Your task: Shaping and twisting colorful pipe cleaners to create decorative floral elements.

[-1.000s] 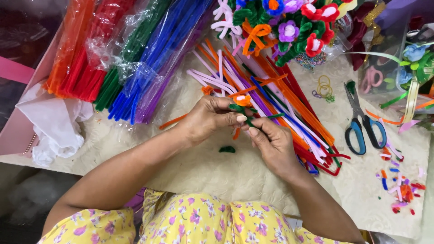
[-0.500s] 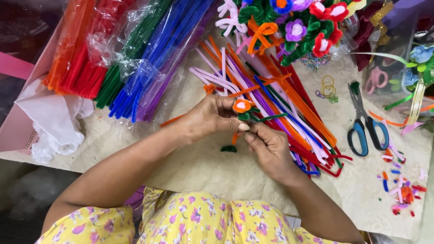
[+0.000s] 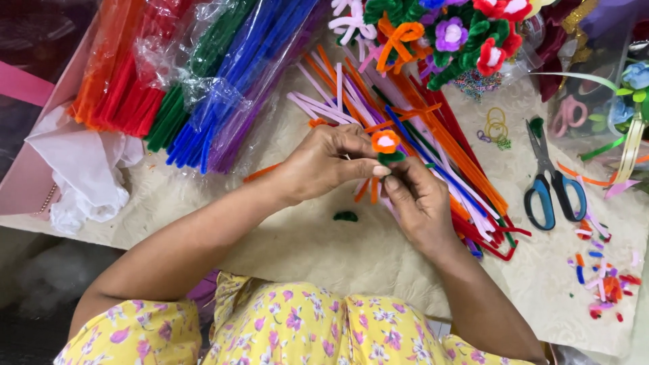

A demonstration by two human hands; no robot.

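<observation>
Together, both hands (image 3: 378, 179) on pipe-cleaner flower (image 3: 386, 142).

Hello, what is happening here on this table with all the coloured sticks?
A person is making a small pipe-cleaner flower, orange with a white centre. The left hand and the right hand both pinch it, at its green base, above the loose pipe cleaners. Bagged bundles lie to the left, blue-handled scissors to the right, and finished flowers at the top.
</observation>
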